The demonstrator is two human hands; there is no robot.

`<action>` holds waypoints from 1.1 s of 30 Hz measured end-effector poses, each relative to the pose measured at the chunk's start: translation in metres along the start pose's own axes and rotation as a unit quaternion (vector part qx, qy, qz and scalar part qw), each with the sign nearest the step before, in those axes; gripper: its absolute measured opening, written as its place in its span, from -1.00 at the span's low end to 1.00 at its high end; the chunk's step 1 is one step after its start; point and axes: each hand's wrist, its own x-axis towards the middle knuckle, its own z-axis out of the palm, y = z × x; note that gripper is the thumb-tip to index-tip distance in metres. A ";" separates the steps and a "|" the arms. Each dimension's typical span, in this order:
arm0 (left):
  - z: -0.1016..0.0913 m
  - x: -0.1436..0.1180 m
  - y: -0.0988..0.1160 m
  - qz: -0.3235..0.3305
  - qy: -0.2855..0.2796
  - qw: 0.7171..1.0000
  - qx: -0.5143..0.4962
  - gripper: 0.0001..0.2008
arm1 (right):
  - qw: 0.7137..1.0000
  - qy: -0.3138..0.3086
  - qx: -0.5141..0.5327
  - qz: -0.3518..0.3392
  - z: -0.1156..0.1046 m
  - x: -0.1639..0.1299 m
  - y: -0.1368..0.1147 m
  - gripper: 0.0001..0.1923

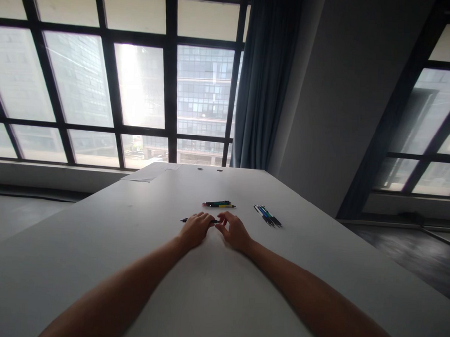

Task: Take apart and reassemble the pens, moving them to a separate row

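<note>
A dark pen (184, 220) lies crosswise on the white table (140, 234), and both hands meet over it. My left hand (195, 229) covers its middle, fingers curled on it, with one end poking out to the left. My right hand (234, 230) pinches the pen's other end with fingertips. Just beyond the hands lies a small bunch of pens (219, 204) with black, green and yellow barrels. A second bunch of blue and dark pens (267, 216) lies to the right of my right hand.
A sheet of paper (150, 172) rests at the table's far left end, near two small round holes (209, 169). Large windows, a grey curtain (264, 81) and a wall pillar stand behind the table. The floor drops away on both sides.
</note>
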 end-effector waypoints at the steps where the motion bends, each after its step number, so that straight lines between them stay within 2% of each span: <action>1: 0.000 0.000 0.000 0.000 0.001 1.000 -0.001 -0.80 | 1.000 -0.002 -0.002 0.003 0.000 0.000 0.000 -0.88; 4: 0.000 0.000 -0.001 0.001 -0.003 1.000 0.001 -0.81 | 1.000 -0.005 -0.011 0.012 0.001 0.001 0.000 -0.82; 7: 0.000 0.000 -0.001 -0.003 -0.005 1.000 -0.008 -0.82 | 1.000 0.012 0.000 0.010 0.002 0.001 0.000 -0.95; 12: 0.000 0.000 0.000 -0.021 0.001 0.999 -0.028 -0.82 | 0.999 0.040 -0.013 0.012 0.002 0.000 -0.002 -0.91; 18: 0.001 0.000 -0.001 -0.046 0.005 0.998 -0.032 -0.83 | 0.999 0.036 -0.026 -0.003 -0.003 0.001 0.003 -0.86; 29: -0.001 0.000 0.002 -0.078 -0.003 0.997 -0.014 -0.82 | 0.998 0.026 -0.047 0.038 -0.011 0.002 0.017 -0.85; 33: -0.004 -0.001 0.003 -0.082 0.004 0.997 -0.010 -0.73 | 1.000 0.011 -0.022 0.008 -0.009 0.000 0.011 -0.88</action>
